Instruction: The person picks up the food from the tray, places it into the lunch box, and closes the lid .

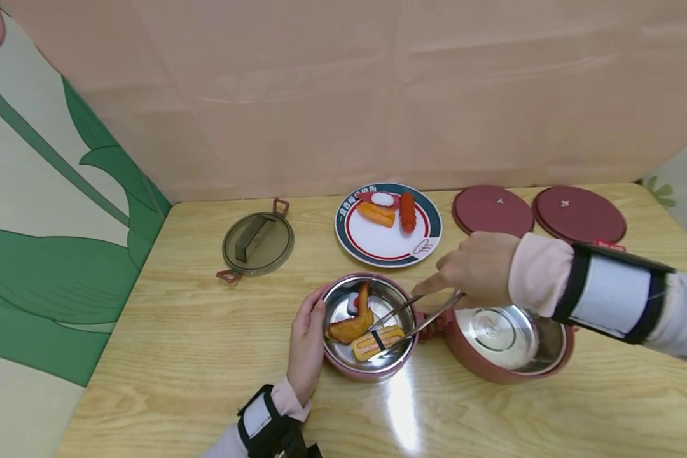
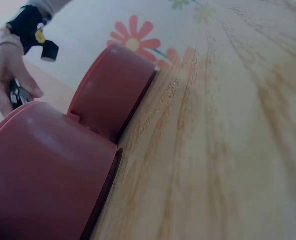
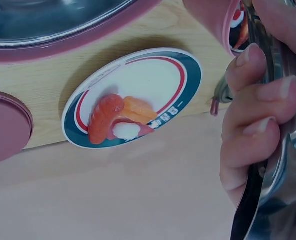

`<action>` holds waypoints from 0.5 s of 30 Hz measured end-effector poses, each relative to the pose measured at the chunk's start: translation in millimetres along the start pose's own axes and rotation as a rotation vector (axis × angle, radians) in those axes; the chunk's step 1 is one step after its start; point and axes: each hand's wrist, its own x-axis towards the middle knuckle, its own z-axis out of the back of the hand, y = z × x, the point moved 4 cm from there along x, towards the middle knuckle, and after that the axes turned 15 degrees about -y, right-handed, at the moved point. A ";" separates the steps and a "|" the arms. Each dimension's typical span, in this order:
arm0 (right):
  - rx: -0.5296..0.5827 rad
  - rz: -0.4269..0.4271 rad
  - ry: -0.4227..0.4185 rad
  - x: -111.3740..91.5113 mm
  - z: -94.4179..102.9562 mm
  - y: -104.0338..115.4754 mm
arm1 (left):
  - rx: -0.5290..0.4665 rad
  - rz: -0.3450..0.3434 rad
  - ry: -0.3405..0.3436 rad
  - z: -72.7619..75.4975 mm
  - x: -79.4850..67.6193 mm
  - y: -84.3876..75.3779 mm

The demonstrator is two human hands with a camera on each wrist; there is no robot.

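Note:
My left hand [image 1: 307, 343] holds the left side of a small pink-red pot [image 1: 372, 374] with a steel inside. A fried chicken wing [image 1: 352, 324], a yellow-and-pink food piece with a black band [image 1: 378, 343] and a small white-and-red piece [image 1: 352, 303] lie in it. From the right, my right hand [image 1: 472, 270] grips metal tongs [image 1: 435, 316]; their ends reach into this pot beside the banded piece. Whether they pinch it, I cannot tell. In the right wrist view, curled fingers [image 3: 258, 132] wrap the tongs' handle. The left wrist view shows the pot's outer wall [image 2: 47, 170], not the left fingers.
A second, larger pot [image 1: 506, 375] stands to the right, joined side by side with the first. Behind them a plate [image 1: 386, 251] bears a sausage, an orange piece and a white-topped red piece. Two dark red lids [image 1: 492, 210] lie back right; a glass lid [image 1: 275, 245] lies left.

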 end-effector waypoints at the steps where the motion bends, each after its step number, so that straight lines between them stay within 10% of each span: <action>1: 0.003 -0.001 0.008 0.0 -0.1 -0.4 | -0.001 0.001 -0.001 0.0 0.1 0.1; 15: 0.127 -0.064 0.068 -3.7 4.2 -6.1 | 0.003 0.013 0.012 0.0 0.3 -0.1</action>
